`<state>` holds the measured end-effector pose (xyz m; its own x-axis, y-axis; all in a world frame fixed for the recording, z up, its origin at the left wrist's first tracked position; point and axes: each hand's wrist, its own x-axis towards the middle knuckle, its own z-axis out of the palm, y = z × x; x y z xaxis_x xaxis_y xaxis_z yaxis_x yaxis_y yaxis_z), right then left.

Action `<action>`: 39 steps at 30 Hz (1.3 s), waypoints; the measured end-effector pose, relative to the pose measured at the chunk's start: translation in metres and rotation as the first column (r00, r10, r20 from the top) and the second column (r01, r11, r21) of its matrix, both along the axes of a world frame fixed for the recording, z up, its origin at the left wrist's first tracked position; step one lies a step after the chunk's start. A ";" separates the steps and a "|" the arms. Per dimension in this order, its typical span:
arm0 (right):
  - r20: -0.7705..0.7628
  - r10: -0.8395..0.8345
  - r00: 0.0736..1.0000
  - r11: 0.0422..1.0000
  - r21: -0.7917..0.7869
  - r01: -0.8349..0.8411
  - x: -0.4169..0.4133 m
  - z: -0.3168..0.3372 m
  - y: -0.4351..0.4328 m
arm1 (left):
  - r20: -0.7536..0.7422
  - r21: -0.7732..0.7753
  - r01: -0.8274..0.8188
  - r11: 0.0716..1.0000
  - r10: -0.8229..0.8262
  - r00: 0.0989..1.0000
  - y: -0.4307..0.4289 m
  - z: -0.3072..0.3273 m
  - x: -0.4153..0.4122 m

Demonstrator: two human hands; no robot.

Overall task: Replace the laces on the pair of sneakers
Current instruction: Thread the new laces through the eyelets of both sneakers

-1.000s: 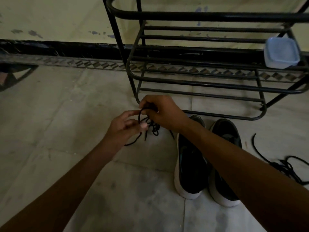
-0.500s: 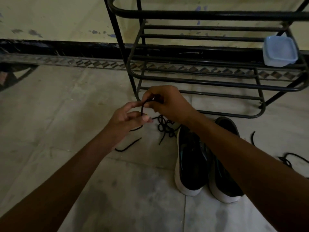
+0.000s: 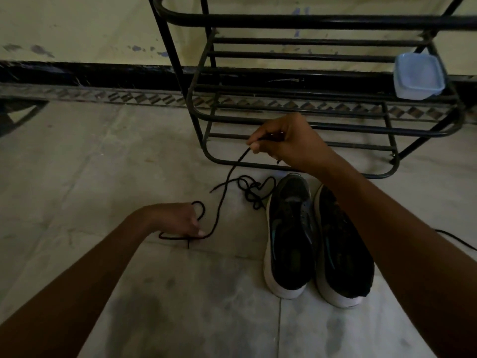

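Two black sneakers with white soles stand side by side on the floor, the left sneaker beside the right sneaker, toes toward the rack. A black lace runs from my right hand, which pinches it above the floor, down to my left hand, which holds its other part low against the tiles. A tangle of black lace lies by the left sneaker's toe.
A black metal shoe rack stands against the wall behind the sneakers, with a pale blue plastic box on its right side. Another black lace shows at the right edge. The floor is grey tile.
My hands have parted: the left dropped down and toward me to the floor, the right rose toward the rack, drawing the lace out between them. The tangle lies on the floor.
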<state>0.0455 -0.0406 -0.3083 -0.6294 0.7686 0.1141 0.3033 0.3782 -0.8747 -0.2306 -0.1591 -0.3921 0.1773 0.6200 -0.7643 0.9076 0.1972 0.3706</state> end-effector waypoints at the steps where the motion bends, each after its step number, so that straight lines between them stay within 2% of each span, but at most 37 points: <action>1: -0.004 0.014 1.000 1.000 0.013 -0.014 0.003 0.001 -0.001 | 0.015 0.068 -0.039 0.997 0.038 0.999 0.007 -0.005 0.006; 3: -0.002 0.063 0.998 0.998 0.000 -0.063 0.011 0.002 -0.004 | -0.018 0.315 -0.120 0.941 0.132 0.991 0.019 -0.013 0.020; 5: 0.018 0.129 0.992 0.988 -0.085 -0.127 0.025 0.006 -0.006 | -0.119 0.620 0.007 0.785 0.085 0.989 0.031 -0.020 0.044; 6: 0.022 0.169 0.985 0.978 -0.130 -0.165 0.031 0.008 -0.007 | -0.065 0.696 0.039 0.717 0.008 0.998 0.037 -0.026 0.054; 8: 0.024 0.227 0.974 0.955 -0.200 -0.218 0.043 0.011 -0.009 | 0.087 0.720 0.059 0.691 -0.174 0.981 0.048 -0.034 0.076; 10: 0.019 0.250 0.968 0.940 -0.245 -0.238 0.053 0.010 -0.011 | 0.134 0.683 0.100 0.724 -0.258 0.957 0.054 -0.044 0.090; 11: 0.015 0.247 0.969 0.936 -0.261 -0.234 0.058 0.009 -0.012 | 0.115 0.700 0.119 0.704 -0.275 0.955 0.054 -0.052 0.096; 13: 0.007 0.229 0.973 0.933 -0.288 -0.218 0.064 0.003 -0.012 | 0.024 0.783 0.136 0.607 -0.249 0.968 0.052 -0.066 0.099; 17: 0.016 0.157 0.987 0.939 -0.312 -0.144 0.064 -0.007 -0.013 | -0.065 0.830 0.084 0.551 -0.053 0.996 0.044 -0.077 0.074; 19: 0.028 0.142 0.990 0.940 -0.316 -0.126 0.058 -0.011 -0.013 | -0.068 0.801 0.048 0.596 0.011 0.998 0.043 -0.075 0.058; 21: 0.033 0.160 0.987 0.937 -0.319 -0.141 0.047 -0.012 -0.013 | 0.005 0.793 -0.076 0.604 0.118 0.993 0.040 -0.064 0.053; 22: 0.033 0.173 0.984 0.936 -0.316 -0.154 0.041 -0.013 -0.013 | 0.115 0.791 -0.192 0.581 0.167 0.979 0.038 -0.053 0.057; 23: 0.031 0.184 0.983 0.936 -0.309 -0.165 0.035 -0.013 -0.014 | 0.295 0.731 -0.360 0.580 0.207 0.933 0.036 -0.039 0.062; 24: 0.026 0.185 0.982 0.939 -0.299 -0.169 0.030 -0.013 -0.015 | 0.509 0.577 -0.531 0.620 0.236 0.828 0.033 -0.024 0.069; 25: 0.019 0.177 0.984 0.944 -0.286 -0.164 0.025 -0.013 -0.015 | 0.700 0.337 -0.629 0.701 0.260 0.665 0.029 -0.007 0.077; 26: 0.010 0.163 0.987 0.950 -0.272 -0.154 0.021 -0.014 -0.016 | 0.808 0.131 -0.641 0.757 0.293 0.512 0.025 0.003 0.081; 27: 0.001 0.147 0.989 0.956 -0.257 -0.142 0.018 -0.014 -0.016 | 0.847 0.033 -0.615 0.788 0.305 0.435 0.023 0.009 0.083; 29: -0.023 0.119 0.993 0.961 -0.247 -0.121 0.017 -0.016 -0.015 | 0.838 0.093 -0.627 0.774 0.280 0.469 0.020 0.017 0.084; 32: -0.084 0.084 0.993 0.948 -0.300 -0.105 0.022 -0.017 -0.014 | 0.771 0.286 -0.769 0.571 0.340 0.539 0.026 0.012 0.070; 34: -0.130 0.076 0.989 0.931 -0.345 -0.117 0.029 -0.017 -0.015 | 0.711 0.432 -0.766 0.477 0.342 0.614 0.031 0.008 0.054; 36: -0.195 0.084 0.977 0.895 -0.415 -0.160 0.035 -0.017 -0.016 | 0.647 0.540 -0.700 0.467 0.302 0.700 0.035 0.004 0.042; 39: -0.318 0.077 0.945 0.788 -0.562 -0.253 0.039 -0.017 -0.018 | 0.499 0.659 -0.557 0.505 0.260 0.826 0.029 -0.008 0.032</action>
